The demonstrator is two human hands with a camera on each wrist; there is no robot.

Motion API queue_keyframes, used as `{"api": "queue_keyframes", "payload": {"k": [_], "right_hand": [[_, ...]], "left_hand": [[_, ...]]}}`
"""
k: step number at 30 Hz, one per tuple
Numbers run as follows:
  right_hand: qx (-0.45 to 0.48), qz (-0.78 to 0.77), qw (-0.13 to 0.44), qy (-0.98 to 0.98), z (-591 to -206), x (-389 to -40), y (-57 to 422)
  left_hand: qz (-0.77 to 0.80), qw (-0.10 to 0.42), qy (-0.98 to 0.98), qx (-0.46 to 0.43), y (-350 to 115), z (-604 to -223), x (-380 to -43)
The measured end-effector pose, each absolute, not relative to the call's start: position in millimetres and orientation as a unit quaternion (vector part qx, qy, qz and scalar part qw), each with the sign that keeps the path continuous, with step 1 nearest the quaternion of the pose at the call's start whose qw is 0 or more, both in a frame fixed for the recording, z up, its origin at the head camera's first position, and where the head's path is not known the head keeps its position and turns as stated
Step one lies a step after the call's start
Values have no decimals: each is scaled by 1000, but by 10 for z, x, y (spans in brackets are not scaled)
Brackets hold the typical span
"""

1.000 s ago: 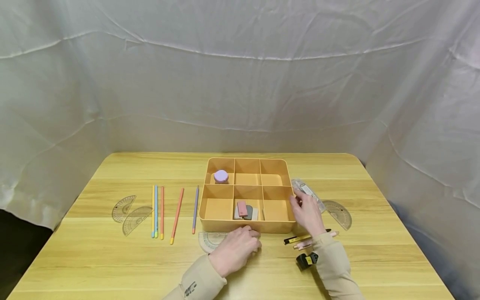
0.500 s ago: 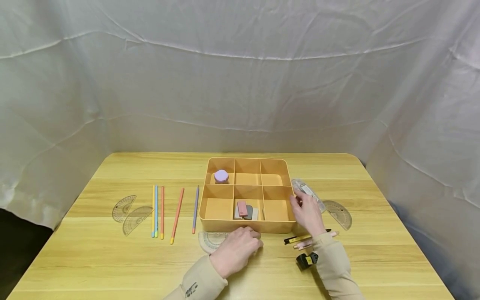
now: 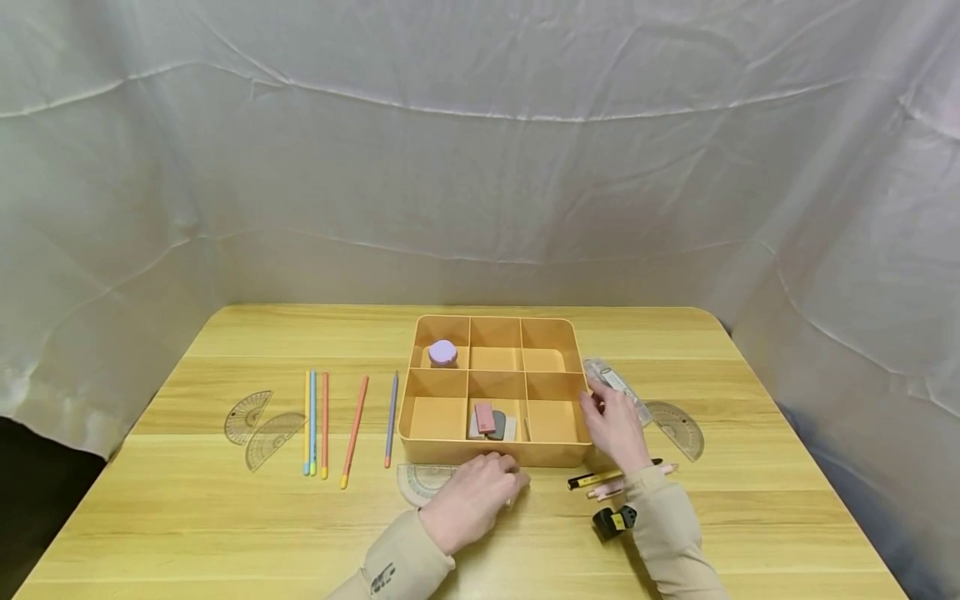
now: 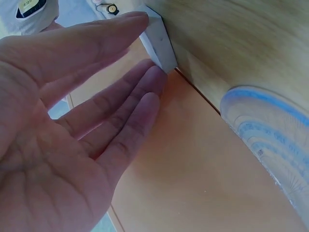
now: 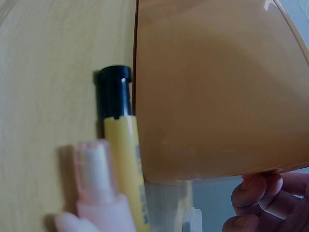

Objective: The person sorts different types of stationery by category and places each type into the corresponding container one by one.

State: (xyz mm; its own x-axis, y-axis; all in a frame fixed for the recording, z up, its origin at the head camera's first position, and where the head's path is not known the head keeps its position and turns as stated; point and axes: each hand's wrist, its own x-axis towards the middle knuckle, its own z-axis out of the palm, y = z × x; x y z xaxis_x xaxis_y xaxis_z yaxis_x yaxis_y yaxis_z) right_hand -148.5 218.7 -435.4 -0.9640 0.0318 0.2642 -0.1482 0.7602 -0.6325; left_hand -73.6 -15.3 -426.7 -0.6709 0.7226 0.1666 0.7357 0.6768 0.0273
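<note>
A yellow tray (image 3: pixel 493 453) with several compartments stands mid-table. In front of it is my left hand (image 3: pixel 468 500), fingers fairly straight. A small white eraser-like block (image 4: pixel 161 42) lies between its thumb and other fingers; thumb and a fingertip appear to touch it, though a firm hold does not show. At the tray's right wall my right hand (image 3: pixel 617 425) rests bent fingers (image 5: pixel 251 188) against the outside. A pink eraser (image 3: pixel 485 417), a grey eraser (image 3: pixel 497 426) and white pieces lie in the front middle compartment. The purple-lidded round jar (image 3: pixel 442 354) stands in the back left one.
Several coloured pencils (image 3: pixel 354 433) and two clear protractors (image 3: pixel 247 417) lie left. Another protractor (image 3: pixel 420 482) lies beside my left hand, partly covered. Pens (image 3: pixel 596 478) lie beneath my right wrist. Right of the tray are a clear case (image 3: pixel 617 382) and a dark protractor (image 3: pixel 678 429).
My left hand's foremost fingertip has shifted slightly right and away from me, and a bit of white shows beside the thumb. The right hand and the tray have stayed put.
</note>
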Motion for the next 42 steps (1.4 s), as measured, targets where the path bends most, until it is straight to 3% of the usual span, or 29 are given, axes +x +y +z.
{"api": "queue_keyframes", "payload": {"k": [24, 35, 42], "right_hand": [[32, 345, 127, -929, -4352, -1480, 2185], [30, 347, 128, -929, -4341, -1482, 2184], [27, 347, 127, -929, -4342, -1484, 2177]], "left_hand": [[-30, 82, -914, -397, -198, -4201, -715], [-144, 51, -890, -429, -363, -3943, -751], [-188, 77, -881, -426, -425, -3880, -776]]}}
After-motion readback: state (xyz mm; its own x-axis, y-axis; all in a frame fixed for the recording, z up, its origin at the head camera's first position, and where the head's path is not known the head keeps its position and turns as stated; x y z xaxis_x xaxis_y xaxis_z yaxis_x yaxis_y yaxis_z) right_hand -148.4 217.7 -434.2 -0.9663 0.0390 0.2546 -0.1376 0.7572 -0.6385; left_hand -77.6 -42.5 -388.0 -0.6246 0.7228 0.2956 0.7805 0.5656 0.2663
